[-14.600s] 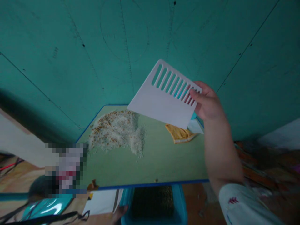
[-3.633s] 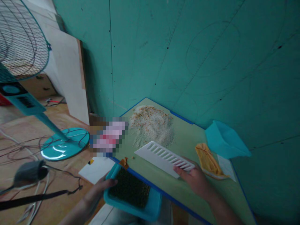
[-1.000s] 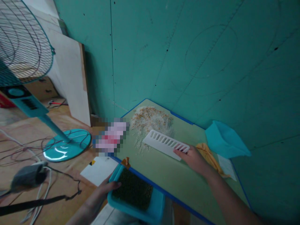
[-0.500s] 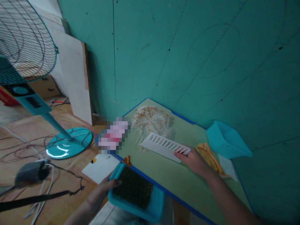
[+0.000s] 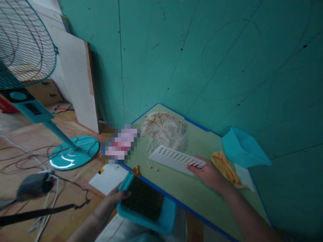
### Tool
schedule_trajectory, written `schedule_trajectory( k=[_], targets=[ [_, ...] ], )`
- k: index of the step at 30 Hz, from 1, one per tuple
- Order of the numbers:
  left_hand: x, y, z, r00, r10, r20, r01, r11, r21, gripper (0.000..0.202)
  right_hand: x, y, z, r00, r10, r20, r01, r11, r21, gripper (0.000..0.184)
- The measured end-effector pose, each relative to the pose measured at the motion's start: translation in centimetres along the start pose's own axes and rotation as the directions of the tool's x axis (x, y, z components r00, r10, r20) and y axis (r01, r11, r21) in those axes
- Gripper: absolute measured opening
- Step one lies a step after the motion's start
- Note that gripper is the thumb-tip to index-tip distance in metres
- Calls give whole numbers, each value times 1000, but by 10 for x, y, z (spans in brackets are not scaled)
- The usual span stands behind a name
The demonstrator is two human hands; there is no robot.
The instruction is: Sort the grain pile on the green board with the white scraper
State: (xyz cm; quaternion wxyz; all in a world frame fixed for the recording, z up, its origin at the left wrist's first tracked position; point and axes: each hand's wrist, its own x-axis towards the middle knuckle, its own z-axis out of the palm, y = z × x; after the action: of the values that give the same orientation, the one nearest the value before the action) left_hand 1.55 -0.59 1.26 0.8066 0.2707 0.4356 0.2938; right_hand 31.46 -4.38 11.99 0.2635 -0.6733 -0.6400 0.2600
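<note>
My right hand (image 5: 210, 171) is closed on the end of a white slotted plastic scraper (image 5: 174, 159), which lies low over the table board (image 5: 202, 198) at the near side of a pile. That pile of pale grains mixed with orange-brown kernels (image 5: 165, 129) spreads over the far left part of the board. Below the board's front edge, my left hand (image 5: 118, 195) grips the left rim of a blue plastic tub (image 5: 168, 220), thumb inside. Dark green-black small grains (image 5: 142, 198) fill much of the tub. A few stray kernels (image 5: 153, 168) lie between scraper and edge.
A yellow cloth (image 5: 225, 168) and a blue container (image 5: 244, 148) sit at the board's right. A pixelated pink item (image 5: 122, 144) lies at its left corner. A standing fan (image 5: 74, 153), cables and a leaning panel (image 5: 73, 77) are at left; a green wall rises behind.
The scraper has shifted slightly left and toward the near edge. Kernels beside its left tip are fewer, with some nearer the edge. My left hand and the tub stay in place.
</note>
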Motion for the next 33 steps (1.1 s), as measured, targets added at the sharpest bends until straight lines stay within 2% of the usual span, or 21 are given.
schedule_trajectory(
  k=[5,10,16,28,33],
  targets=[
    [-2,0,-1,1000,-16,-19,16,1000,7,49,-6,3,3,1000,-13,22,13,1000,-23,23],
    [0,-1,-2,998,-46,31,47,999,-9,37,-13,4,4,998,-43,48,46,997,-68,22],
    [-2,1,2,998,-20,67,21,1000,-14,45,-14,5,2,1000,-19,-12,18,998,-53,24],
    [2,-4,-4,999,-37,31,38,999,-13,53,-15,15,0,999,-32,23,33,996,-83,25],
    [1,-1,0,998,-42,50,42,999,-5,58,-19,12,-4,998,-21,61,27,996,-88,25]
  ],
)
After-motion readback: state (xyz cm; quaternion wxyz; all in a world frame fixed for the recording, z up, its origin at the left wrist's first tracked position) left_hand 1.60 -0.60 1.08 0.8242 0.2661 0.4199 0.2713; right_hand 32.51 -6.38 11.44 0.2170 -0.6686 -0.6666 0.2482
